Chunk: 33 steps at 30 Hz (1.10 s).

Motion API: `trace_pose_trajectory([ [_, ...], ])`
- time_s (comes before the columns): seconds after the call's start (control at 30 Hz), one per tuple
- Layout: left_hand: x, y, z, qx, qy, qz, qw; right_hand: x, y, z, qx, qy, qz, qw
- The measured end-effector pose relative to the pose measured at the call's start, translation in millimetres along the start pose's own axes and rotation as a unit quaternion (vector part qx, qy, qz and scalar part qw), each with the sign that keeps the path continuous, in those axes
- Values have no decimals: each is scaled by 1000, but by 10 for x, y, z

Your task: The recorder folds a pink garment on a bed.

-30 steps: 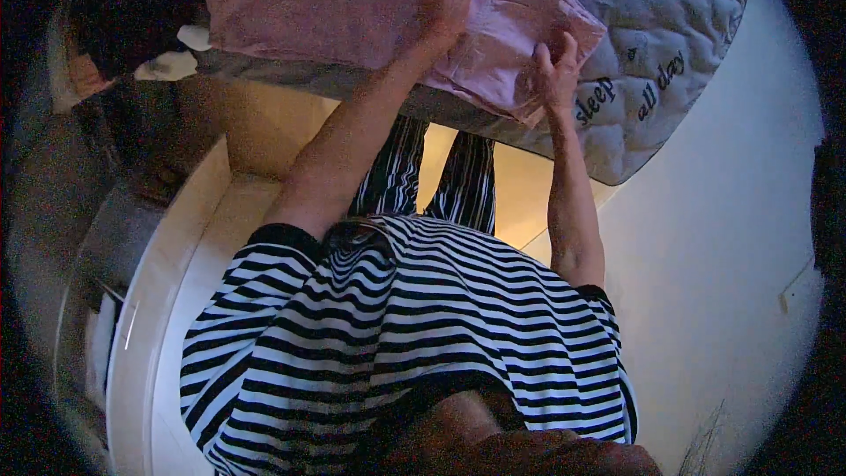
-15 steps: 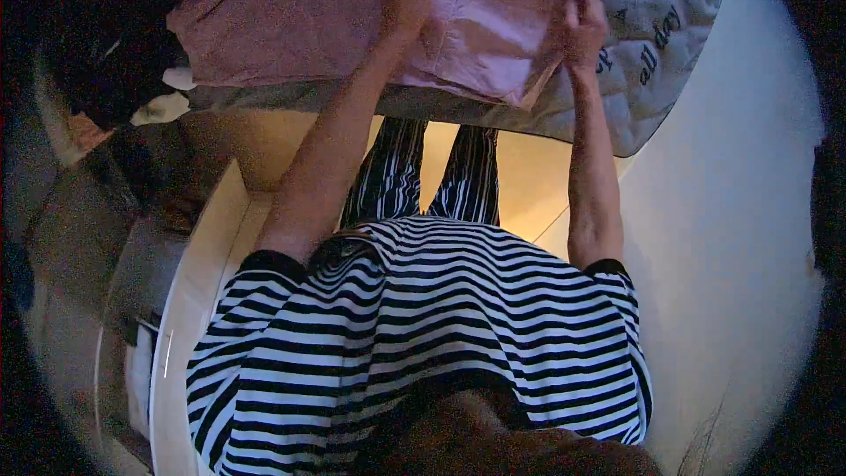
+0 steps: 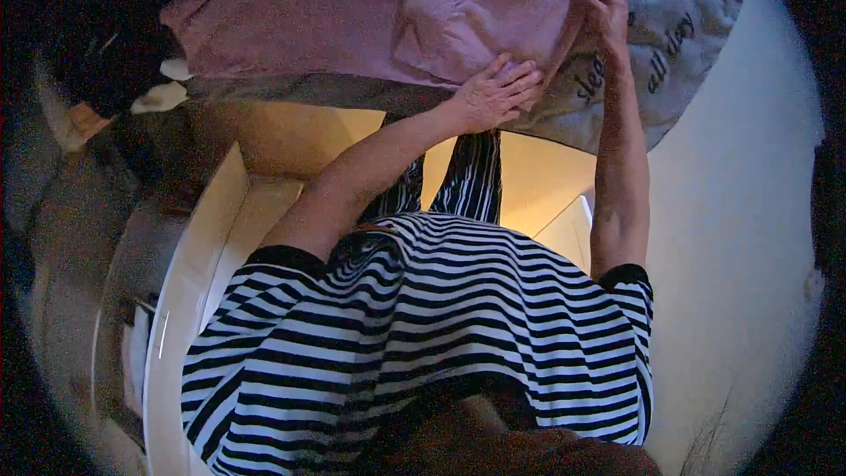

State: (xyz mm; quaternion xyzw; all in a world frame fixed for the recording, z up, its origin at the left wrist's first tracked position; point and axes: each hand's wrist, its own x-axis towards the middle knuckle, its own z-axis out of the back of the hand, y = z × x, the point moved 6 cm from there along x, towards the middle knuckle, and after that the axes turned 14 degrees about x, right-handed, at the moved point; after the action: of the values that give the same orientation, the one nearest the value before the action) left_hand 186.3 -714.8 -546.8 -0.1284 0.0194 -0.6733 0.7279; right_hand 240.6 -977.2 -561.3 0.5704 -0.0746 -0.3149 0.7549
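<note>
A pink garment (image 3: 291, 18) lies spread over a grey quilted cover, its right-hand part doubled over on itself. I cannot make out which kind of garment it is. My left hand (image 3: 500, 94) rests on the near edge of the folded part, with its fingers stretched out and nothing in them. Farther right, my right hand (image 3: 610, 19) is closed on the garment's right edge, which it draws up slightly from the cover. Creases run across the folded part between both hands.
The quilted cover (image 3: 652, 115) has dark lettering and a rounded edge at right. Dark clothes (image 3: 97, 53) and small white pieces (image 3: 160, 97) lie at the far left. An open drawer (image 3: 189, 273) stands left of my body. A pale wall or panel (image 3: 731, 238) rises at right.
My left hand has let go of the garment's upper fold and come nearer and right, flattening onto the near edge. My right hand has shifted slightly right, still gripping the edge.
</note>
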Motion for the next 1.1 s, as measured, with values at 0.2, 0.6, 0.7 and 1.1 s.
trace_pose_trajectory([
  [0.2,-125,-176,6,-36,9,-42,998,-174,133,-102,3,2,-48,999],
  [0.6,-922,1661,1318,-251,-37,324,912,-1003,1329,-1518,-58,46,19,997],
  [0.7,-2434,2835,1404,32,-95,614,783,-938,1368,-1820,11,42,-36,998],
  [1.1,-4155,4789,819,193,33,472,859,-791,915,-2036,-62,29,15,997],
])
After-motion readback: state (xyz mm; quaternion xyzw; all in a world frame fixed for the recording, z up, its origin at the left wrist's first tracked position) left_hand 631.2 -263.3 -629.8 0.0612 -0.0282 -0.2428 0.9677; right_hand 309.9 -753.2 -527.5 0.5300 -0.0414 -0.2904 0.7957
